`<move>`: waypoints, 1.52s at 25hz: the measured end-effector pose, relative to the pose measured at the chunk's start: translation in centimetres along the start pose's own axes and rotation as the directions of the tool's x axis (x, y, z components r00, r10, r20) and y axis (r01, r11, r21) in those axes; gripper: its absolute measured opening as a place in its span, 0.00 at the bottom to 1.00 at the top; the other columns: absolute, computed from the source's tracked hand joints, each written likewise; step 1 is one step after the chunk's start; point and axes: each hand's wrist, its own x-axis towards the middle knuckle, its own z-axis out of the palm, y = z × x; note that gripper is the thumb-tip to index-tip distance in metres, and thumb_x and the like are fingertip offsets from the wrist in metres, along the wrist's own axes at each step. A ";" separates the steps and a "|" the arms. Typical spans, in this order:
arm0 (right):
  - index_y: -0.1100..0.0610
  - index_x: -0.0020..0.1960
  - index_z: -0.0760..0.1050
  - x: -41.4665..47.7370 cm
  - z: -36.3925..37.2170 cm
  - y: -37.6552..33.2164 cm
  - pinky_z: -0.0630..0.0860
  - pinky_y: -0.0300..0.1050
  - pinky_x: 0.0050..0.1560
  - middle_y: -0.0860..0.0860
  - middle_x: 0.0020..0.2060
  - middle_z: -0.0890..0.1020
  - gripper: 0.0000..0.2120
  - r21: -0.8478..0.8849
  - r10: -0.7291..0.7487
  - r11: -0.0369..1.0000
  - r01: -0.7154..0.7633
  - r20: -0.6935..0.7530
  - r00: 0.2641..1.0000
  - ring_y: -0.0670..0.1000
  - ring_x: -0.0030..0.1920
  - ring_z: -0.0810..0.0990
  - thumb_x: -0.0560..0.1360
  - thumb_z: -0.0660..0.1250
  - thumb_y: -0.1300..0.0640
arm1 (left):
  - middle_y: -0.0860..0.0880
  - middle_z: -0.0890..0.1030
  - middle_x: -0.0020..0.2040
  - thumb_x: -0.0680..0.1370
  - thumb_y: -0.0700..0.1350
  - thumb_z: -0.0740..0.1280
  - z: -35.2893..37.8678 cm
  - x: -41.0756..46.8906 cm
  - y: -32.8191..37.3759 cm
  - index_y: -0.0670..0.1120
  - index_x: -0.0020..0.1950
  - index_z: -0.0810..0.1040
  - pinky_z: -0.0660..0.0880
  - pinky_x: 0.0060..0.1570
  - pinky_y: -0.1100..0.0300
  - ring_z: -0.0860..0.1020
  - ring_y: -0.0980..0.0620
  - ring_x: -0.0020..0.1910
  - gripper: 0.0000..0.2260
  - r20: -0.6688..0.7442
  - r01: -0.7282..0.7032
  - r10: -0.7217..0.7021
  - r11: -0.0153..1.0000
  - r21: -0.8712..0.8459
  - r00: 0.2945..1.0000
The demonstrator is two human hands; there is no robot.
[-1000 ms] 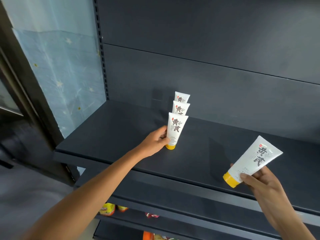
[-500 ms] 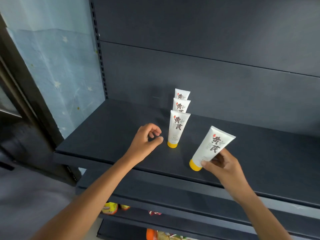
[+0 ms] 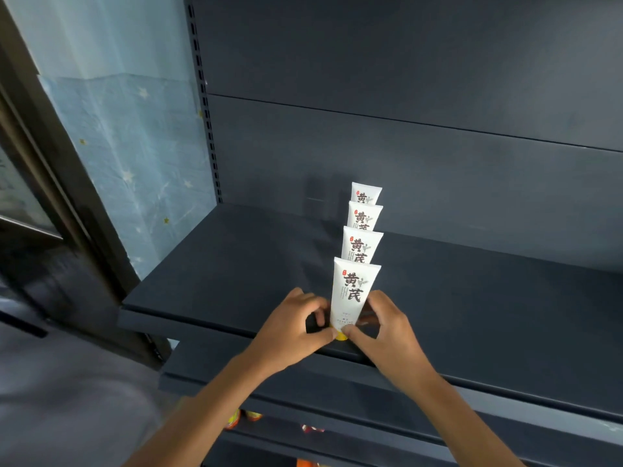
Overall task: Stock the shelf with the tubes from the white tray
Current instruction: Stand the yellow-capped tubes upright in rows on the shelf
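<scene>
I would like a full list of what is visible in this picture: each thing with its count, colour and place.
front tube: 1, white with yellow cap, upright near the shelf's front edge
back tubes: 3, white, upright in a row behind the front tube
shelf: 1, dark grey, under the tubes
back panel: 1, dark grey, behind the shelf
slotted post: 1, dark, left of the back panel
starred sheet: 1, light blue, left of the post
packs: a few, orange and yellow, on a lower level, mostly hidden
left hand: 1, grips the front tube's base from the left
right hand: 1, grips its base from the right
</scene>
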 end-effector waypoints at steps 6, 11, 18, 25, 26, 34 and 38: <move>0.48 0.47 0.77 -0.5 1.0 2.6 0.70 0.41 0.51 0.39 0.40 0.75 0.10 -0.332 -0.086 0.941 0.069 -0.036 0.996 0.40 0.51 0.69 0.70 0.76 0.51 | 0.55 0.74 0.37 0.72 0.58 0.72 0.4 0.1 -0.2 0.55 0.50 0.80 0.73 0.39 0.57 0.71 0.55 0.46 0.11 -0.025 -0.019 0.021 0.997 0.080 0.999; 0.48 0.47 0.77 -0.4 1.2 2.7 0.70 0.42 0.51 0.39 0.40 0.75 0.10 -0.358 -0.105 0.931 0.076 -0.061 0.993 0.40 0.50 0.69 0.70 0.76 0.49 | 0.55 0.74 0.37 0.72 0.57 0.73 0.5 0.1 -0.1 0.54 0.50 0.80 0.70 0.37 0.61 0.71 0.55 0.45 0.11 -0.051 -0.028 0.034 0.994 0.107 0.998; 0.49 0.47 0.77 -0.4 1.3 2.7 0.72 0.46 0.52 0.41 0.40 0.75 0.10 -0.368 -0.089 0.928 0.059 -0.065 0.994 0.43 0.47 0.69 0.71 0.75 0.48 | 0.55 0.74 0.36 0.73 0.56 0.74 0.6 -0.1 0.2 0.55 0.52 0.81 0.69 0.35 0.61 0.71 0.55 0.44 0.11 -0.074 -0.024 0.032 0.994 0.104 0.997; 0.48 0.53 0.78 -1.0 1.0 2.5 0.72 0.47 0.54 0.39 0.44 0.75 0.14 -0.347 -0.087 0.936 0.056 -0.075 0.993 0.45 0.50 0.71 0.70 0.76 0.50 | 0.55 0.74 0.37 0.72 0.53 0.76 0.3 -0.5 0.6 0.55 0.56 0.81 0.68 0.39 0.63 0.71 0.57 0.45 0.13 -0.071 0.023 -0.019 0.998 0.058 0.997; 0.47 0.56 0.78 -1.3 0.7 2.4 0.71 0.46 0.56 0.38 0.45 0.75 0.16 -0.346 -0.095 0.936 0.059 -0.087 0.992 0.45 0.51 0.71 0.70 0.77 0.51 | 0.55 0.74 0.37 0.73 0.51 0.76 0.0 -0.8 0.7 0.55 0.57 0.80 0.67 0.41 0.66 0.71 0.58 0.46 0.14 -0.087 0.041 -0.039 0.999 0.029 0.995; 0.53 0.61 0.79 -9.9 -6.5 5.4 0.65 0.43 0.56 0.44 0.52 0.78 0.19 -0.465 -0.128 0.885 0.011 -0.221 0.967 0.47 0.54 0.71 0.72 0.77 0.54 | 0.56 0.73 0.41 0.72 0.51 0.72 3.8 -8.4 4.5 0.55 0.53 0.79 0.72 0.42 0.66 0.73 0.52 0.43 0.11 -0.174 0.005 -0.028 0.991 -0.135 0.984; 0.53 0.62 0.79 -16.6 -11.3 7.5 0.65 0.46 0.61 0.47 0.55 0.78 0.17 -0.476 -0.062 0.876 -0.078 -0.273 0.960 0.50 0.58 0.72 0.74 0.73 0.51 | 0.58 0.76 0.43 0.72 0.50 0.73 9.6 -11.1 7.1 0.53 0.56 0.79 0.68 0.47 0.69 0.75 0.51 0.44 0.13 -0.044 0.024 -0.031 0.987 -0.158 0.999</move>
